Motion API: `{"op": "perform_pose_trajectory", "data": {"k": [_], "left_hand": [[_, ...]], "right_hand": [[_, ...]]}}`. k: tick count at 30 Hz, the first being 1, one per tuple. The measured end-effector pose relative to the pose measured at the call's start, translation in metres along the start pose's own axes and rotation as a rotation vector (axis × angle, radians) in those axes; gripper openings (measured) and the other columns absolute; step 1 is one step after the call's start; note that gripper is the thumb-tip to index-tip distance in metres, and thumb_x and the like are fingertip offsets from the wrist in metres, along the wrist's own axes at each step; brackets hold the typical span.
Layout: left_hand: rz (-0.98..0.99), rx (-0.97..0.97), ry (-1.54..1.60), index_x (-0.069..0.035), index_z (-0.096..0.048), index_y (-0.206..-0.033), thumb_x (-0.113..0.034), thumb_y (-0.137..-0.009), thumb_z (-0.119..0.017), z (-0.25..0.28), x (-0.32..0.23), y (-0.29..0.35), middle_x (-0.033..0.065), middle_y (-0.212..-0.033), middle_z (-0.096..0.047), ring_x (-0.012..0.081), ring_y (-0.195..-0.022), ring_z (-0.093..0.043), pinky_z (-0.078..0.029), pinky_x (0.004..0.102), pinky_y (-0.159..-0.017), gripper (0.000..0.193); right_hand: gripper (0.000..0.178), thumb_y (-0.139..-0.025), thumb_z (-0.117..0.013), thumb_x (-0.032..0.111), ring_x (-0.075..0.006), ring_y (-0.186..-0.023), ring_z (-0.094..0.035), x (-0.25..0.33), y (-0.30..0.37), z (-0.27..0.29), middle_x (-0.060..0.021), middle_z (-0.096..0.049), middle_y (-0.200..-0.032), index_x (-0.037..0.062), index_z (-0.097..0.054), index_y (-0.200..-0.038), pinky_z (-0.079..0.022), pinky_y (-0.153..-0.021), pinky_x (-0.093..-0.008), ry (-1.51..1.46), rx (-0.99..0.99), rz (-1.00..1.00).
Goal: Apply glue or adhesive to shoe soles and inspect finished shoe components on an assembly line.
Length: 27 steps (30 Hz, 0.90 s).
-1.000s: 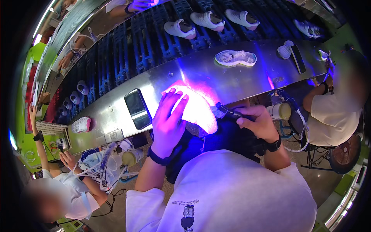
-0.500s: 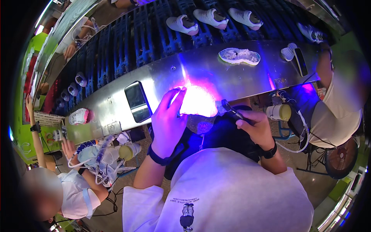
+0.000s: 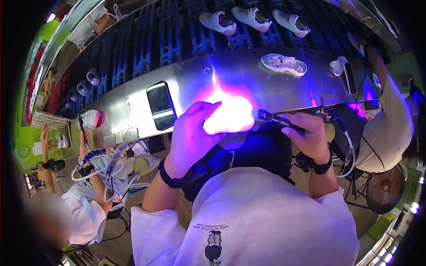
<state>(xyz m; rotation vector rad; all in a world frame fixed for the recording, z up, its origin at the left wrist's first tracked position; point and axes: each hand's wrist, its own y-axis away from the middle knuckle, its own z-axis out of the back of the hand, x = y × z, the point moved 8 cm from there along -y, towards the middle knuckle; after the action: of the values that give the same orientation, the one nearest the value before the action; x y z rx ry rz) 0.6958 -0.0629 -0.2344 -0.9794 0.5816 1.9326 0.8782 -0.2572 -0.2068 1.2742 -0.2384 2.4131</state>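
Observation:
Under a glaring white and violet light I hold a sole-like shoe piece (image 3: 229, 116), so washed out that its surface detail is lost. My left hand (image 3: 190, 133) is closed on its left end, thumb and fingers gripping the edge. In my right hand (image 3: 311, 132) is a dark-handled brush (image 3: 277, 119), pinched between thumb and fingers. The brush tip meets the right edge of the glowing piece, though glare hides the exact contact. Both hands are above my lap at the bench's near edge.
A phone (image 3: 160, 105) lies on the metal bench (image 3: 191, 75), left of the glow. Toward the right are a white shoe sole (image 3: 284, 64) and another phone (image 3: 350, 78). Pale shoes (image 3: 251, 19) sit on the dark roller conveyor (image 3: 146, 44). Co-workers sit on both sides.
The glowing piece has tilted and shifted slightly right, and my right hand has moved right and up with the brush. The co-worker on the right now reaches toward the conveyor.

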Motion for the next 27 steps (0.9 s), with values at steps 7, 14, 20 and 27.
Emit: {"op": "perform_pose_trajectory", "data": {"k": [7, 14, 20, 27], "left_hand": [[0.064, 0.147, 0.141, -0.003, -0.066, -0.133, -0.013, -0.064, -0.093, -0.017, 0.017, -0.001, 0.0145, -0.12, -0.071, 0.0269, -0.113, -0.069, -0.052, 0.0362, -0.1, 0.074], [0.17, 0.195, 0.352, 0.005, -0.054, -0.143, -0.012, -0.067, -0.093, -0.038, 0.023, -0.001, 0.0171, -0.136, -0.065, 0.0223, -0.126, -0.061, -0.046, 0.0368, -0.11, 0.087], [0.184, 0.21, 0.394, 0.004, -0.052, -0.145, -0.015, -0.069, -0.091, -0.048, 0.036, 0.005, 0.0203, -0.131, -0.067, 0.0251, -0.123, -0.063, -0.048, 0.0374, -0.106, 0.088], [0.198, 0.197, 0.479, 0.008, -0.054, -0.141, -0.017, -0.07, -0.093, -0.048, 0.036, 0.009, 0.0154, -0.129, -0.067, 0.0206, -0.121, -0.062, -0.047, 0.0351, -0.107, 0.085]], "right_hand": [[0.033, -0.085, -0.076, 0.002, -0.0115, -0.076, -0.065, -0.021, -0.008, -0.015, -0.0059, -0.071, -0.088, -0.0032, -0.072, -0.118, -0.052, -0.072, -0.0265, -0.099, -0.057, -0.022], [0.033, -0.09, -0.076, 0.006, -0.0079, -0.073, -0.063, -0.052, -0.016, -0.025, -0.003, -0.071, -0.087, -0.0034, -0.072, -0.121, -0.05, -0.068, -0.0226, -0.388, -0.04, -0.305], [0.033, -0.089, -0.077, 0.007, -0.0083, -0.071, -0.063, -0.042, -0.031, -0.025, -0.0025, -0.071, -0.083, -0.0035, -0.073, -0.12, -0.049, -0.065, -0.0234, -0.345, 0.01, -0.205], [0.032, -0.089, -0.078, 0.008, -0.0096, -0.07, -0.064, -0.04, -0.034, -0.024, -0.0047, -0.071, -0.083, -0.0051, -0.073, -0.117, -0.05, -0.064, -0.0248, -0.366, 0.067, -0.164]]}}
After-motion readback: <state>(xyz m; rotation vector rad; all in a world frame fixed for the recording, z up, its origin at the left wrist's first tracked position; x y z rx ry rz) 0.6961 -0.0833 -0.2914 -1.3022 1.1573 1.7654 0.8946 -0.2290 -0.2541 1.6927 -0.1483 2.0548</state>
